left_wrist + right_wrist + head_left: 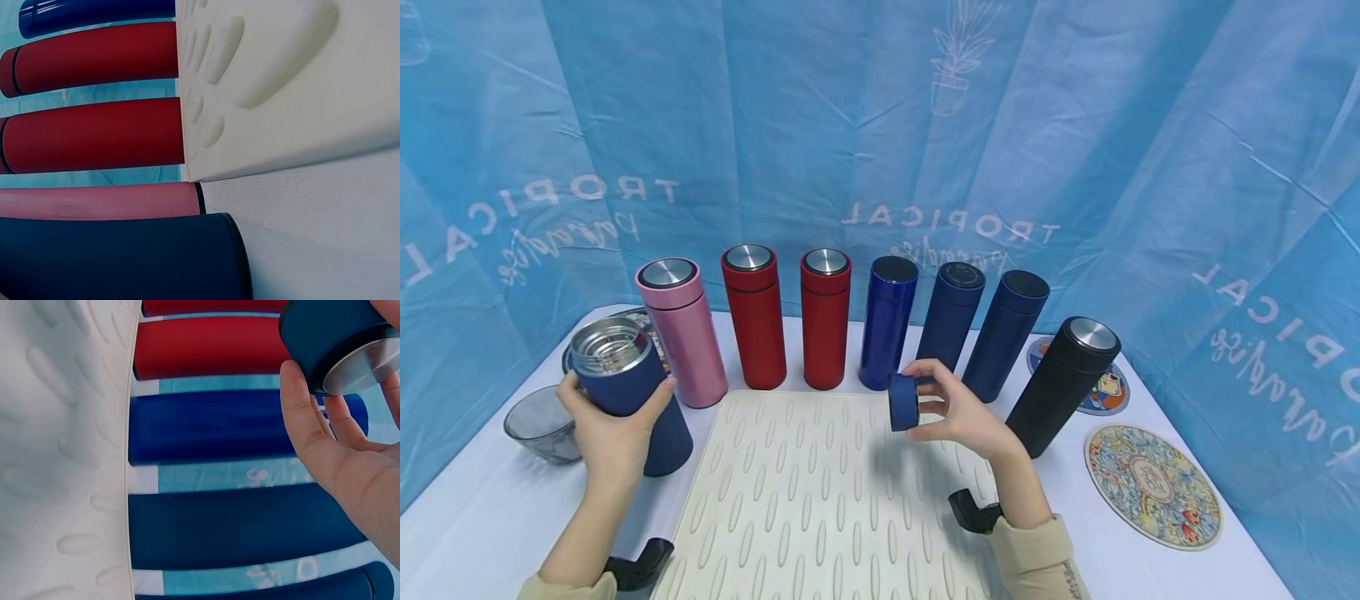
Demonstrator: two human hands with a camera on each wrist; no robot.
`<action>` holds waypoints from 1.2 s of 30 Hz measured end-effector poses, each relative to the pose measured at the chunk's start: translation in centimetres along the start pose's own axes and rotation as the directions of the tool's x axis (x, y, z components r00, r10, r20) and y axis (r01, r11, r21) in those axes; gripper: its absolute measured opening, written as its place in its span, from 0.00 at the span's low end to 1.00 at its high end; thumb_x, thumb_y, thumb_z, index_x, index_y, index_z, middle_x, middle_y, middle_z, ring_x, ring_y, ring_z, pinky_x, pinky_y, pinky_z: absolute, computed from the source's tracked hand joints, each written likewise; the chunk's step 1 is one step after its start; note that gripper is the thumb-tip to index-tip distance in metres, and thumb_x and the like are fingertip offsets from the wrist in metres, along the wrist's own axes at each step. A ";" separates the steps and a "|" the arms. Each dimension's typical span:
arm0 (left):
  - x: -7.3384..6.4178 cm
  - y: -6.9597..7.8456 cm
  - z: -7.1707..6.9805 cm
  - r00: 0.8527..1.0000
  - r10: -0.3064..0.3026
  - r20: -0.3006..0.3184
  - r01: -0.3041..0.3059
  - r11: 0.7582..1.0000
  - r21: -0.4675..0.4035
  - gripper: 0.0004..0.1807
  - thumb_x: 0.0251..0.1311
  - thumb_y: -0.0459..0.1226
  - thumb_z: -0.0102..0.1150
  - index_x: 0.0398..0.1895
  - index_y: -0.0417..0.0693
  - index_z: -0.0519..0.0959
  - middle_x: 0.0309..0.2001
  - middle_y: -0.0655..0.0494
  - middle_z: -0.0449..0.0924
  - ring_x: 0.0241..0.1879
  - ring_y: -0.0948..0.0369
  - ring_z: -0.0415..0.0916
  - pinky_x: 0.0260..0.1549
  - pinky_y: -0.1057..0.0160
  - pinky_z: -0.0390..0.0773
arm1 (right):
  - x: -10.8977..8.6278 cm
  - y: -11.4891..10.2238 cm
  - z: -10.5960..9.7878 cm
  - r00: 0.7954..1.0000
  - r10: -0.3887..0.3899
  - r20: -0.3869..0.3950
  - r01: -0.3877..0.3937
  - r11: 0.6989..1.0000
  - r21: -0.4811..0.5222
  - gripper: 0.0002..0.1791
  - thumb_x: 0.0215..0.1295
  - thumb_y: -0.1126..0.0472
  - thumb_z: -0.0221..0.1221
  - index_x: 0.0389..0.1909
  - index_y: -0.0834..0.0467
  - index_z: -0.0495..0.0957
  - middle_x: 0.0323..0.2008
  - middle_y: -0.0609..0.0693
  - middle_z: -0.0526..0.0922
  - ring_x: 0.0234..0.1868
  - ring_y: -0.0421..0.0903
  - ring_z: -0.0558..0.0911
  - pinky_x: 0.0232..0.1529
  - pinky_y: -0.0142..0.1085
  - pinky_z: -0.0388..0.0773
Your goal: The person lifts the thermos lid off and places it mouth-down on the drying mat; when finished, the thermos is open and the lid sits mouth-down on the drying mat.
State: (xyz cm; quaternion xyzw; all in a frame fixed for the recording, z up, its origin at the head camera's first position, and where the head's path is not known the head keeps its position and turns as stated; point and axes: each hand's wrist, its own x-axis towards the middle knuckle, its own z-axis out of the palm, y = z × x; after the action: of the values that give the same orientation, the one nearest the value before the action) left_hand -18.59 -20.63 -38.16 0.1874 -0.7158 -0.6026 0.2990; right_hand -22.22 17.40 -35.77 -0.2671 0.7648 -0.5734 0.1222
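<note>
My left hand (613, 429) grips a navy thermos bottle (658, 408) whose steel mouth shows at the top with its lid off. It stands at the left, beside the pink thermos (688, 346); its lower part and black base rim also show in the left wrist view. Over the white mat, my right hand (955, 408) holds a navy lid (903, 402) on its side between thumb and fingers. In the right wrist view a silver disc (362, 369) and a black ring show on that lid, and the fingers (306, 412) curve around it.
A row of capped bottles stands behind the ridged white mat (790, 500): two red (756, 333), a glossy blue (883, 333), two navy (1007, 342) and a black (1060, 392). A glass bowl (546, 429) sits at left; round patterned coasters (1150, 487) lie at right.
</note>
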 end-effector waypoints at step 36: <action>0.2 -0.5 0.1 0.999 0.047 -0.010 -0.047 0.999 0.017 0.49 0.46 0.39 0.68 0.65 0.64 0.45 0.67 0.50 0.54 0.63 0.53 0.57 0.61 0.57 0.56 | 10.0 0.1 12.0 0.996 -0.059 -0.062 0.010 0.796 -0.605 0.41 0.46 0.51 0.70 0.63 0.44 0.64 0.55 0.47 0.72 0.55 0.46 0.71 0.47 0.37 0.74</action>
State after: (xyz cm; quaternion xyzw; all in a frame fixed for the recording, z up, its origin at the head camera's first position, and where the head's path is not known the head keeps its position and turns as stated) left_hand -18.86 -20.73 -38.66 0.1762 -0.7236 -0.5883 0.3150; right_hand -24.64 2.22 -38.40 -0.2835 0.9068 -0.3119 -0.0094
